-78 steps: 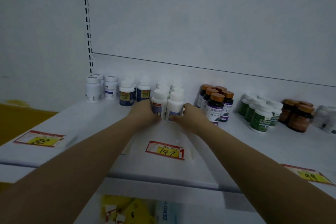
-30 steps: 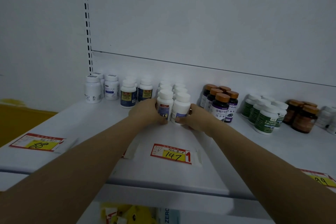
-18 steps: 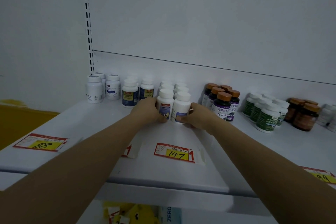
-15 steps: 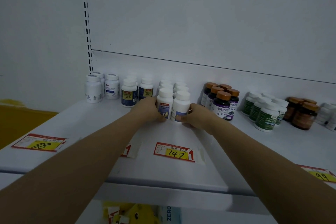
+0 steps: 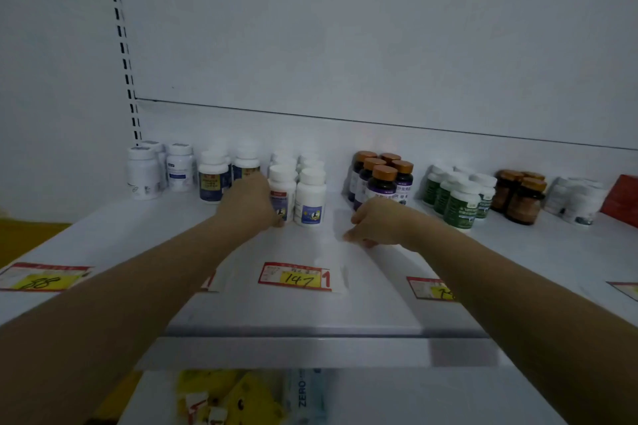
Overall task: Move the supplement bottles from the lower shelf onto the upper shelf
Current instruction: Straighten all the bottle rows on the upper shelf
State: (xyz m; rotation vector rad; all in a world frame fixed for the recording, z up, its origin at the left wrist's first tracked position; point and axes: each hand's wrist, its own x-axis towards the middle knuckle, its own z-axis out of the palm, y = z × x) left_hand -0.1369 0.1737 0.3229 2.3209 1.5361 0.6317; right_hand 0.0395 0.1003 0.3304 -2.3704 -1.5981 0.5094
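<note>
right hand (image 5: 379,222) off the right white bottle (image 5: 310,198), pulled back toward the right

looking dim and bluish-grey all over; glaring faintly at the top edge of the back panel (image 5: 362,28); darkening along the front edge of the shelf (image 5: 138,235); bowing lines at the frame's corners; smearing labels on the white bottles (image 5: 312,193).

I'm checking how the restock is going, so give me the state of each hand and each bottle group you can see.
Left hand: grips left front white bottle, which stands upright.
Right hand: loosely curled, holding nothing.
Right front white bottle: upright, capped, untouched.
Orange-capped bottles: upright, capped.
Green-labelled bottles: upright, capped.
Brown jars: upright, capped.
Price tag 147: lying flat.
</note>
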